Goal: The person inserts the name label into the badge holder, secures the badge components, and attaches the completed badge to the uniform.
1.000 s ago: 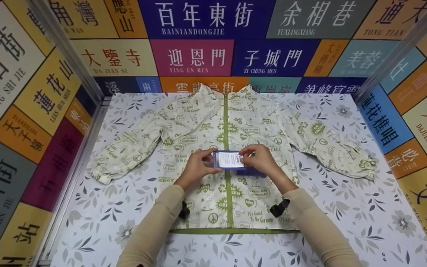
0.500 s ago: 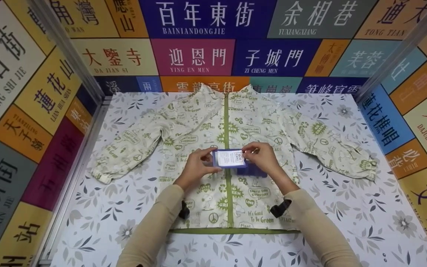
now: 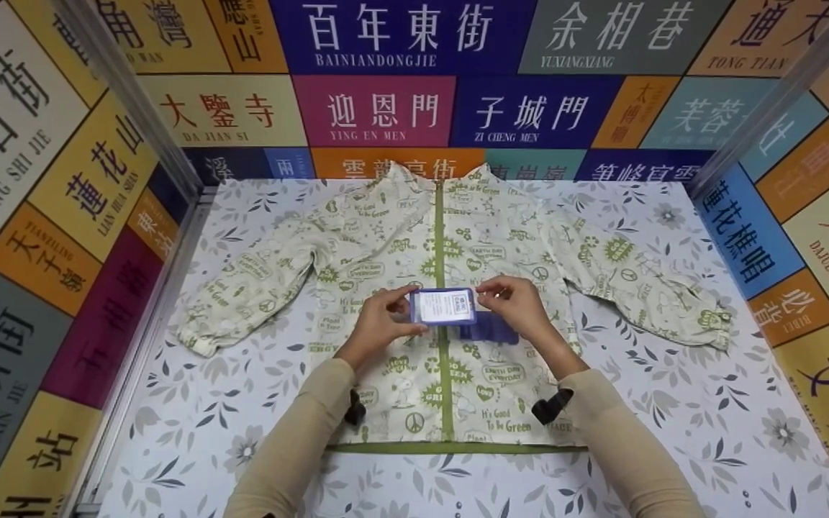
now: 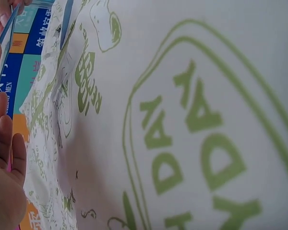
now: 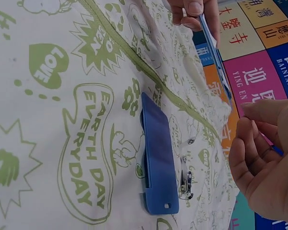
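Note:
My left hand (image 3: 378,320) pinches the left end of a blue-framed badge holder (image 3: 444,307) between thumb and fingers, above the jacket. A white printed card (image 3: 450,306) lies inside the frame, its face up. My right hand (image 3: 519,306) is just off the holder's right end; in the right wrist view its thumb and index fingertip are close together, fingers loosely curled, with nothing seen between them. On the jacket below lies a flat blue plastic piece (image 5: 161,158) with a small slot at one end. A metal clip (image 5: 186,184) is beside it.
A white zip jacket (image 3: 393,374) with green print lies spread on the floral-patterned table (image 3: 191,432), sleeves out to both sides. Panels with coloured street-name signs (image 3: 375,111) wall in the back and sides. A black band (image 3: 553,405) sits at the right wrist.
My right fingers have drawn back to the right, off the card and the holder's end. The card now sits further left within the frame. The holder has shifted slightly left.

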Available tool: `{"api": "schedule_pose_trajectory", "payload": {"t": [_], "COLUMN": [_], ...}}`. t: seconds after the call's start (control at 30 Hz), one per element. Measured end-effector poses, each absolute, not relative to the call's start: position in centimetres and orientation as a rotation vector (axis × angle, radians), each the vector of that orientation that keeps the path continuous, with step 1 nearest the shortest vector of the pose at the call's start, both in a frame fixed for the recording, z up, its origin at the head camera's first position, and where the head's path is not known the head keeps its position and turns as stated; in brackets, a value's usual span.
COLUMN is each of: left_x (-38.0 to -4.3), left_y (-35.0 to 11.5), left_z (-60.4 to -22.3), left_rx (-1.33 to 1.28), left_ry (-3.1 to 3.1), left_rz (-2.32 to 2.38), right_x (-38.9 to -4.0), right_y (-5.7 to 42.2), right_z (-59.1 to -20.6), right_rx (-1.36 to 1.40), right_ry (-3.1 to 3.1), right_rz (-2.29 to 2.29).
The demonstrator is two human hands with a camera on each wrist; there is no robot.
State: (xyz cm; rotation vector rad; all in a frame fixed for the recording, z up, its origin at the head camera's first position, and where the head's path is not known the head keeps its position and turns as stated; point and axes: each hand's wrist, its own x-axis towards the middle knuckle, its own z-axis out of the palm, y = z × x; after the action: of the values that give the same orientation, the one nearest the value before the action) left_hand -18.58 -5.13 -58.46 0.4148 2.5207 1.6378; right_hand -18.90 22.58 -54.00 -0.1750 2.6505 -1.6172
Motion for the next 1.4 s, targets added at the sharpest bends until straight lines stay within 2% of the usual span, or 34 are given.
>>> {"api": "schedule_pose_trajectory", "payload": {"t": [0.33, 0.87, 1.4], "left_x": [-18.6, -18.1, -18.0], "left_y": [-6.2, -7.6, -8.0], "left_z": [-58.5, -58.7, -58.9], "left_rx": [0.408, 0.314, 0.335], "left_ry": [2.496, 2.478, 2.507], "left_rz": [1.663, 1.692, 1.692], "right_x": [-17.8, -17.4, -16.9], "right_y": [25.1, 28.6, 30.5], "right_z": [-55.2, -58.1, -58.6], "right_rx": [-0.184, -0.419, -0.496], "right_ry": [2.692, 2.788, 2.794], "right_rz": [-1.473, -1.053, -0.845]}}
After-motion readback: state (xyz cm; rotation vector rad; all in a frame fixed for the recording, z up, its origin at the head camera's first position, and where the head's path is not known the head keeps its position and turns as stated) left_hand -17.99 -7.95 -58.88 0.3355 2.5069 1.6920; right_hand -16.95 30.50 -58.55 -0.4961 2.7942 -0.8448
